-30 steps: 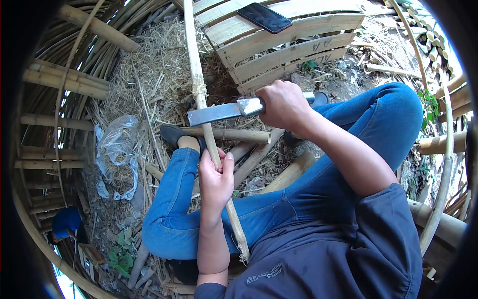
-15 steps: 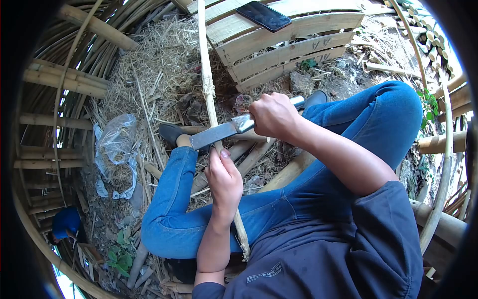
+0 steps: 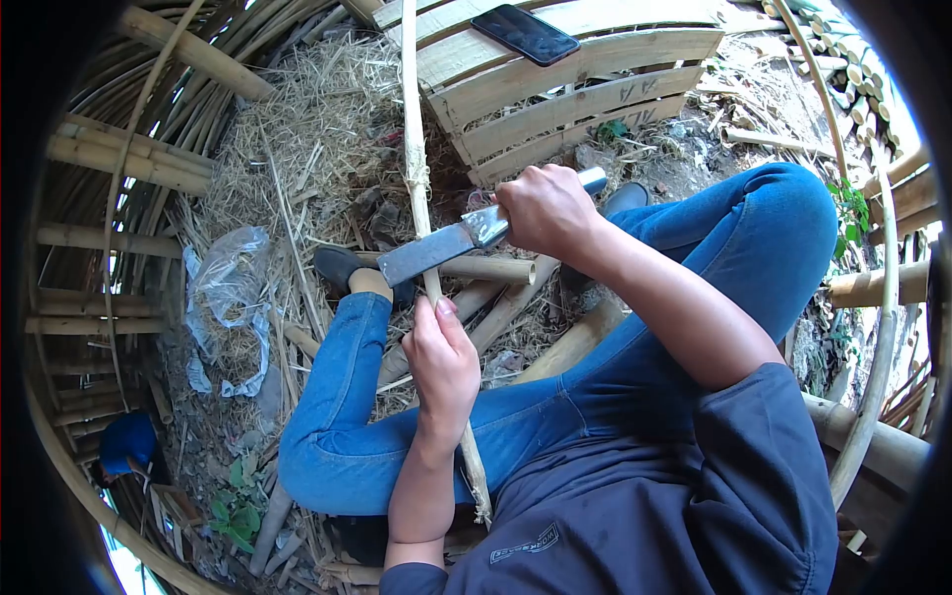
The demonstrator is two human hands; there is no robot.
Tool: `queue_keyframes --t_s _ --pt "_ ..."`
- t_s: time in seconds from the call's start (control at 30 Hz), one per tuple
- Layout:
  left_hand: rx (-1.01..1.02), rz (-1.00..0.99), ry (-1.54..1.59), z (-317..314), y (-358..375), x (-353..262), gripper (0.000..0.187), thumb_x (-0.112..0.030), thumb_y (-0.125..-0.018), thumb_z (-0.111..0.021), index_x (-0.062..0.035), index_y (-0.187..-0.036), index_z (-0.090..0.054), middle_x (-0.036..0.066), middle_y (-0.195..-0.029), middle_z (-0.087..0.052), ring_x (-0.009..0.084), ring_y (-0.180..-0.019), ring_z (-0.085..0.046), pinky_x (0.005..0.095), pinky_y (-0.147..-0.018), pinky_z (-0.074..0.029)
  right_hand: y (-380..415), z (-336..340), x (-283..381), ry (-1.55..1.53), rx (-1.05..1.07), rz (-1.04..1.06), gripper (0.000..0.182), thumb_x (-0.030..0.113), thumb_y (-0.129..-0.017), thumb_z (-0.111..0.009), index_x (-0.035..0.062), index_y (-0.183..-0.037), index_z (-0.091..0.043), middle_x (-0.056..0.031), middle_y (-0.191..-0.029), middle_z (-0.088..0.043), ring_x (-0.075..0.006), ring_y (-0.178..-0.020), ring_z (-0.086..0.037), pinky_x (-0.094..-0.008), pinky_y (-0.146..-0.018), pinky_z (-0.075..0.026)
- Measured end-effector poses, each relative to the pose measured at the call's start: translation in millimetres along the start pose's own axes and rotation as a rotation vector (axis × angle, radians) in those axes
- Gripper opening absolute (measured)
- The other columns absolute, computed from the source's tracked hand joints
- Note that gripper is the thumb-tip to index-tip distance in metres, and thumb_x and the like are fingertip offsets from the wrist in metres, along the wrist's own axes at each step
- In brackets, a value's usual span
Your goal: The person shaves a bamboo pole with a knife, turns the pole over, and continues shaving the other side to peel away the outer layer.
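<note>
My left hand is wrapped round a long pale bamboo stick, thumb and fingertips just below the blade. The stick runs from the top of the view down across my leg, with a rough, frayed node partway along and a ragged lower end. In my closed right hand is the metal handle of a broad, square-ended knife. Its grey blade lies across the stick, a short way above my left fingers, and hides a bit of it.
A wooden slatted crate with a phone on top stands ahead. Bamboo poles lie on the straw between my legs. Plastic bags are at left, and a person in blue is at far left.
The knife blade has moved a little up the stick, farther from my left fingers. The stick's upper end has shifted slightly right, and both hands keep their grip.
</note>
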State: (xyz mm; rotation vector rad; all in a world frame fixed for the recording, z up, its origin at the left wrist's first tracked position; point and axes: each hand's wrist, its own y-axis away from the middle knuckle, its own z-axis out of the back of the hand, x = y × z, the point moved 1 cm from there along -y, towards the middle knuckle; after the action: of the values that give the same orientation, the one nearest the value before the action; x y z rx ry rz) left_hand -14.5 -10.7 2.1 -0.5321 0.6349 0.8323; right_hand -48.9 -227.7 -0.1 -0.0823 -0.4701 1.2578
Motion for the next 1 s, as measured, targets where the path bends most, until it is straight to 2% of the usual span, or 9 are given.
queue_keyframes --t_s 0.13,0.23,0.33,0.57,0.67,0.77,0.87,0.97,1.0 --pt "-0.048 -0.084 -0.011 -3.4 1.0 7.1 0.024 -0.014 -0.103 -0.045 0.0014 -0.088 -0.056 0.016 -0.063 -0.059 0.0305 -0.056 -0.063 0.0414 -0.052 -0.045 0.2 -7.4 -4.0 0.007 0.005 -0.019 0.012 0.015 -0.063 -0.070 0.0079 -0.073 -0.072 -0.0188 -0.066 -0.066 -0.0371 -0.065 -0.068 -0.0462 -0.065 -0.055" --pt "-0.043 -0.102 -0.009 -1.4 6.3 7.3 0.023 -0.013 -0.103 -0.045 0.0009 -0.088 -0.055 0.014 -0.062 -0.058 0.0286 -0.054 -0.062 0.0404 -0.051 -0.044 -6.6 -1.4 -18.6 0.023 -0.044 -0.102 0.011 0.014 -0.064 -0.069 0.0076 -0.072 -0.072 -0.0184 -0.068 -0.067 -0.0365 -0.067 -0.069 -0.0459 -0.066 -0.055" --pt "0.026 -0.052 0.016 -0.1 7.3 -3.7 0.019 -0.011 -0.102 -0.046 0.0011 -0.089 -0.052 0.022 -0.067 -0.058 0.0450 -0.063 -0.060 0.0527 -0.058 -0.042 -8.9 9.9 -29.6 0.058 -0.053 -0.110 0.010 0.014 -0.067 -0.069 0.0045 -0.070 -0.072 -0.0204 -0.068 -0.068 -0.0355 -0.067 -0.071 -0.0444 -0.066 -0.058" --pt "-0.029 0.026 0.063 4.7 -5.7 2.1 0.019 -0.011 -0.102 -0.045 0.0006 -0.092 -0.057 0.020 -0.065 -0.059 0.0384 -0.057 -0.061 0.0469 -0.053 -0.041 -1.9 19.5 -7.3 -0.003 0.042 -0.096 0.011 0.015 -0.068 -0.070 0.0102 -0.076 -0.075 -0.0175 -0.073 -0.070 -0.0355 -0.071 -0.071 -0.0440 -0.069 -0.058" --pt "-0.053 -0.002 0.060 0.8 -8.7 19.0 0.021 -0.013 -0.103 -0.047 0.0002 -0.092 -0.059 0.006 -0.060 -0.053 0.0128 -0.050 -0.048 0.0324 -0.048 -0.037 4.4 10.6 0.3 -0.083 0.076 -0.071 0.013 0.015 -0.063 -0.070 0.0083 -0.074 -0.070 -0.0169 -0.068 -0.067 -0.0373 -0.069 -0.068 -0.0469 -0.068 -0.055" --pt "-0.039 0.025 0.103 0.3 -7.8 13.6 0.022 -0.014 -0.103 -0.048 0.0004 -0.092 -0.060 0.004 -0.060 -0.052 0.0102 -0.052 -0.046 0.0309 -0.049 -0.036 7.2 4.6 11.1 -0.076 0.121 -0.005 0.012 0.015 -0.065 -0.068 0.0083 -0.074 -0.070 -0.0179 -0.068 -0.066 -0.0376 -0.067 -0.068 -0.0466 -0.066 -0.056" --pt "-0.082 -0.035 0.038 -7.8 -7.0 17.9 0.021 -0.012 -0.102 -0.047 0.0017 -0.093 -0.060 0.011 -0.061 -0.056 0.0215 -0.051 -0.055 0.0384 -0.051 -0.041 10.4 -4.5 15.4 -0.052 0.144 0.013 0.011 0.016 -0.069 -0.067 0.0057 -0.071 -0.071 -0.0202 -0.068 -0.067 -0.0389 -0.066 -0.069 -0.0463 -0.064 -0.057" --pt "-0.107 -0.119 -0.048 -10.9 -5.1 17.1 0.020 -0.012 -0.102 -0.046 0.0036 -0.098 -0.057 0.025 -0.071 -0.063 0.0475 -0.069 -0.063 0.0534 -0.059 -0.044 13.2 -5.5 19.0 -0.046 0.172 -0.002 0.014 0.016 -0.072 -0.066 0.0040 -0.069 -0.071 -0.0213 -0.068 -0.067 -0.0390 -0.065 -0.070 -0.0461 -0.063 -0.057" --pt "-0.081 -0.087 -0.068 -9.8 -4.5 15.0 0.019 -0.012 -0.102 -0.046 0.0037 -0.097 -0.057 0.025 -0.071 -0.063 0.0479 -0.069 -0.063 0.0536 -0.059 -0.043 13.4 -5.1 19.3 -0.043 0.180 -0.011 0.014 0.016 -0.073 -0.066 0.0037 -0.069 -0.071 -0.0214 -0.068 -0.067 -0.0388 -0.065 -0.070 -0.0460 -0.063 -0.057"
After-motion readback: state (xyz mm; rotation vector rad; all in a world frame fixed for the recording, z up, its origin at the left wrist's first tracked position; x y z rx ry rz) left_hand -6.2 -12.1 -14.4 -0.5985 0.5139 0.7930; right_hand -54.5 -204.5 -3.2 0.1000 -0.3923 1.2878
